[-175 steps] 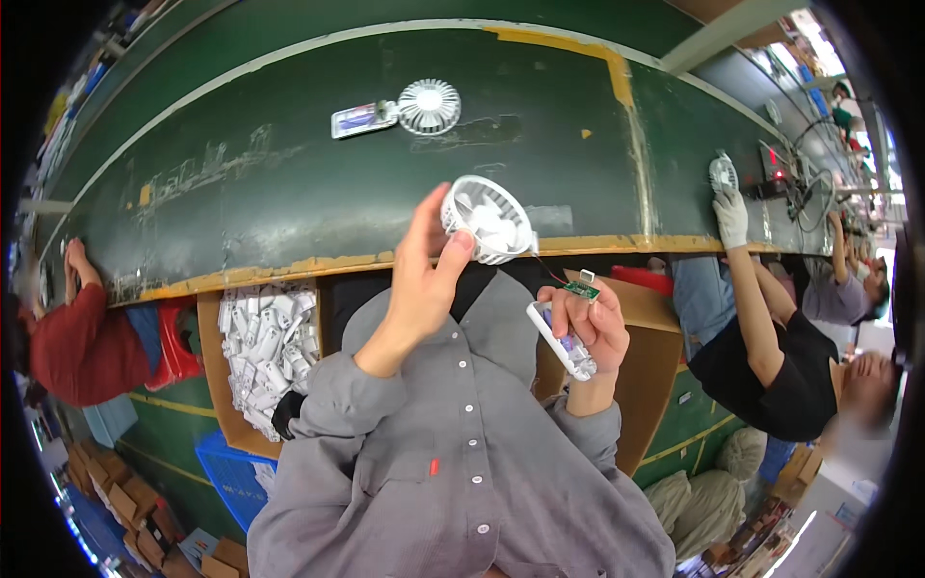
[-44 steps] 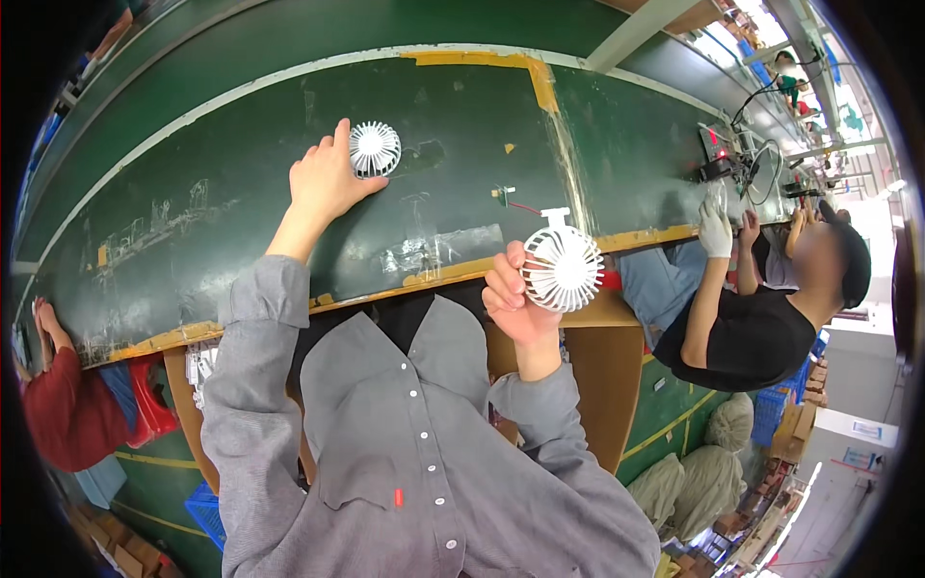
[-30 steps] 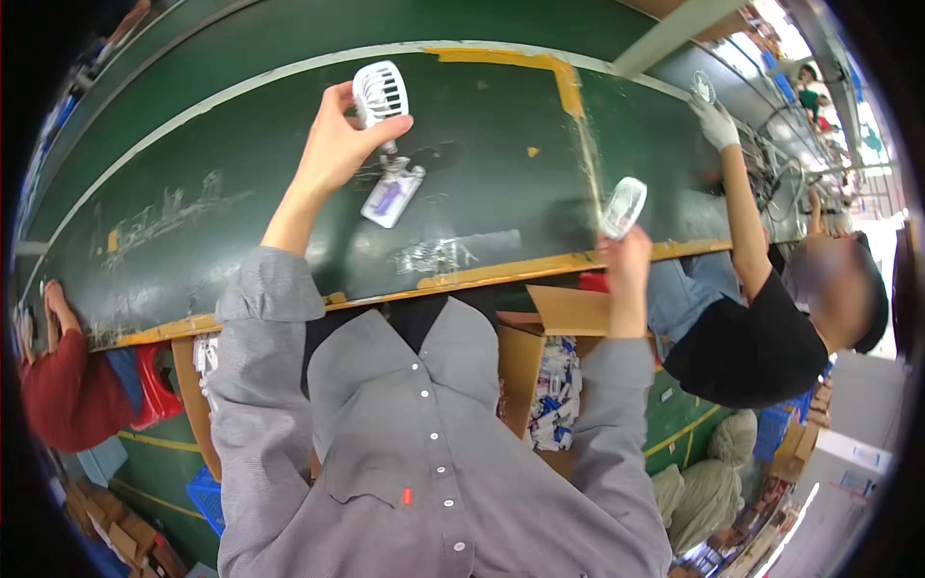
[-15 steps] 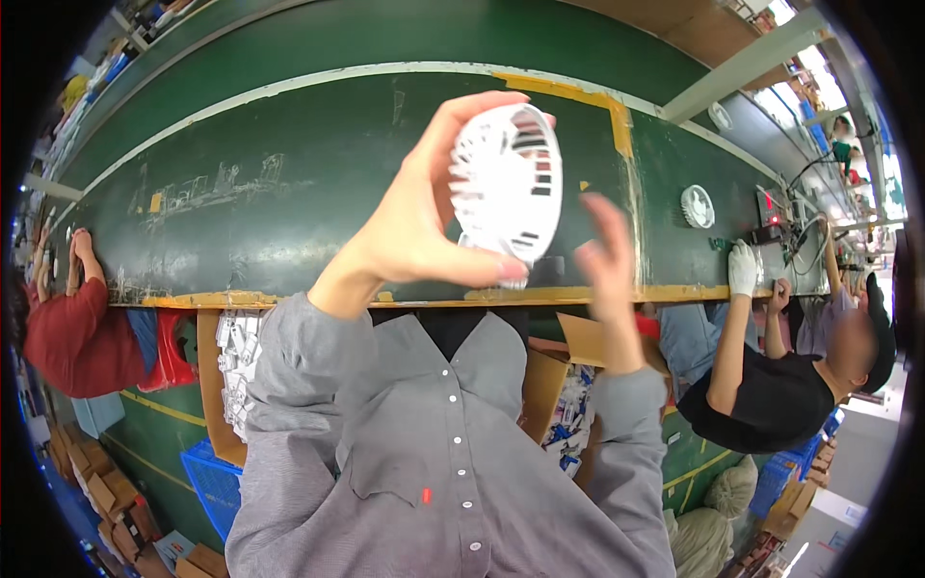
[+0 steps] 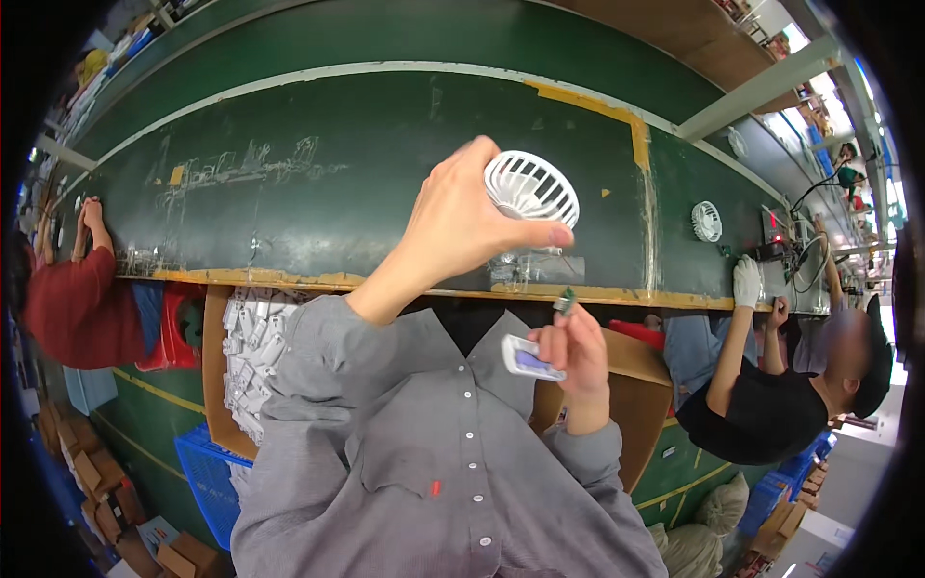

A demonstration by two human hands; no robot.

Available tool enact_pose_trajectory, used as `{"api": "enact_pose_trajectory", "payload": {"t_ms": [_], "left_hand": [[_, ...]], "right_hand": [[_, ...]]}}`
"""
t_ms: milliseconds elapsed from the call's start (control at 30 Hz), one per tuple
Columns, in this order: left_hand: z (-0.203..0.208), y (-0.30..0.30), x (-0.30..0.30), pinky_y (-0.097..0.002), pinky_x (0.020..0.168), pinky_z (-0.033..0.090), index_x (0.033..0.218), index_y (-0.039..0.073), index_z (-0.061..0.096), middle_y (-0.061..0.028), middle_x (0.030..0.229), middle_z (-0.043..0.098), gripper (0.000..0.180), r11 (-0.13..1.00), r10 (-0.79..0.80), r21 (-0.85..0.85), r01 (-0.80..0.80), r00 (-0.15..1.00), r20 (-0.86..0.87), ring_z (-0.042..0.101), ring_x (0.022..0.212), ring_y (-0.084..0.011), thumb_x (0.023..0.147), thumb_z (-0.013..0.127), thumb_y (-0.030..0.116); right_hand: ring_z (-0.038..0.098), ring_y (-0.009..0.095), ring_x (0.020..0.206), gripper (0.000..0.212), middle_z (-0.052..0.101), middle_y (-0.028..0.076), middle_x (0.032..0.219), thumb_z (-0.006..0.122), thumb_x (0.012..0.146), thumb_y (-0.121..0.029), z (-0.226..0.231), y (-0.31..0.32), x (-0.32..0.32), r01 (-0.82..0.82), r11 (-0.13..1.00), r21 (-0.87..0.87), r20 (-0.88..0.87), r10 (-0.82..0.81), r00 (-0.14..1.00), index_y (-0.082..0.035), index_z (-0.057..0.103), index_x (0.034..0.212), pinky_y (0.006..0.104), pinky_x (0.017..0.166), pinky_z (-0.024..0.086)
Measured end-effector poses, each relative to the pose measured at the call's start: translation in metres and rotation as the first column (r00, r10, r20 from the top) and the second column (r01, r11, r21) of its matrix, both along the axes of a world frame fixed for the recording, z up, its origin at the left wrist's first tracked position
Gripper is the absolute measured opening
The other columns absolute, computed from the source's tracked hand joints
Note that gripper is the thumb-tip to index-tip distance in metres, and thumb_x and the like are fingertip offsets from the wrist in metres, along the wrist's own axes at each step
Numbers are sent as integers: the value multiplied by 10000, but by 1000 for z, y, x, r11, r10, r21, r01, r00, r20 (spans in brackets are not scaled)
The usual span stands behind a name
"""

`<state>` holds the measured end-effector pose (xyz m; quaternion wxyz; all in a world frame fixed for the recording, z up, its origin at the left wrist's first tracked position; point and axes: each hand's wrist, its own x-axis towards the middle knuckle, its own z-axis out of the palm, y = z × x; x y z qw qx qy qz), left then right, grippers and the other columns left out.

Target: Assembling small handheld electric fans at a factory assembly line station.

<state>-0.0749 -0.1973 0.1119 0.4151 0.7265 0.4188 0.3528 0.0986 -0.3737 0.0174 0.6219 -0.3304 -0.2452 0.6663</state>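
Note:
My left hand [image 5: 458, 217] is closed around a white round slotted plastic housing [image 5: 532, 188], like a small fan's grille. Its rim is tilted over the green bench, and the palm side of my hand is hidden. Lower and to the right, my right hand [image 5: 578, 356] is closed on a flat white part with a purple block [image 5: 530, 358]. A small green circuit board [image 5: 565, 300] sticks up from between the thumb and fingertips of the same hand. This hand is just off the bench's near edge, in front of my shirt.
A carton of white plastic parts [image 5: 252, 356] stands at my left, above a blue crate [image 5: 207, 482]. Another carton [image 5: 641, 371] is at my right. Farther right on the bench [image 5: 366, 222] lies a similar white round housing [image 5: 706, 222], near a gloved co-worker [image 5: 771, 385].
The housing in my left hand has come down and tilted. My right hand, blurred beside it before, has dropped below the bench edge and now holds the white-and-purple part and circuit board.

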Motion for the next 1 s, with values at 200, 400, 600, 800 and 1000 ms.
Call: {"api": "enact_pose_trajectory", "payload": {"t_ms": [200, 400, 600, 800, 1000], "left_hand": [[-49, -4, -1, -207, 423, 377, 747, 31, 654, 4, 607, 590, 494, 763, -64, -581, 283, 928, 368, 485, 458, -47, 929, 588, 485], [-61, -16, -9, -191, 502, 404, 902, 66, 619, 23, 722, 605, 376, 617, -24, -594, 516, 766, 642, 503, 554, -40, 1009, 468, 393], [-83, -21, -8, -247, 643, 483, 971, 43, 615, -7, 851, 644, 276, 579, 307, -662, 476, 625, 718, 609, 730, -96, 999, 446, 259], [-98, -21, -7, -286, 818, 494, 1083, 15, 590, -50, 1025, 649, 223, 828, 30, -496, 262, 862, 505, 620, 933, -138, 949, 447, 121], [-43, -56, 13, -386, 943, 475, 1186, 5, 597, -174, 1215, 619, 494, 835, -480, 413, 363, 848, 226, 604, 1115, -302, 698, 676, -4]], "right_hand": [[518, 175, 444, 299, 451, 54, 413, 406, 1015, -249, 18, -9, 10, 54, 998, 36, 86, -57, 995, -36, 559, 872, 370, 754, 499], [554, 174, 465, 277, 470, 46, 435, 402, 1008, -185, 26, -21, 14, 83, 994, 74, 258, -100, 961, -5, 575, 891, 365, 776, 510], [573, 157, 474, 249, 474, 29, 460, 451, 974, -124, 44, -27, 18, 112, 987, 117, 482, -155, 863, 66, 605, 930, 293, 642, 508], [609, 183, 624, 187, 581, 91, 637, 449, 961, -92, 59, -17, 16, 92, 976, 196, 427, -169, 888, 46, 548, 881, 340, 779, 508], [445, 63, 534, 201, 561, 39, 670, 514, 942, -104, 60, -3, 20, 29, 1000, -10, 350, -24, 936, 46, 596, 837, 227, 494, 371]]}}
